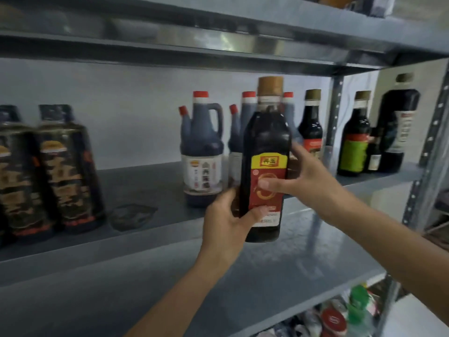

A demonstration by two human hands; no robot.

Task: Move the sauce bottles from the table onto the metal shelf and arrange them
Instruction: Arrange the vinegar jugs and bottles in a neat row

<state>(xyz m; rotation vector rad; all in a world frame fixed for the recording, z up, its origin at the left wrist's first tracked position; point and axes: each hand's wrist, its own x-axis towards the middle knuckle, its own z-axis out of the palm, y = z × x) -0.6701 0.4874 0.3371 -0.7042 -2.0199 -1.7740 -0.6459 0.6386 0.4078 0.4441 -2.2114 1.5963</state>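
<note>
Standing before the metal shelf [150, 181], I see grey boards with bare room between the tall dark bottles [65, 171] on the left and the red-capped jugs [201, 147] behind. The sauce bottle [264, 152] hangs upright just in front of the board's edge, not yet set down. My left hand [226, 220] cups its base to carry the weight; my right hand [303, 176] presses the label side, its grip closed on the bottle to steady it.

Grey metal shelf [145, 186]: two black-label bottles [68, 166] left, red-capped jugs [201, 147] centre, dark bottles [354, 139] right.
</note>
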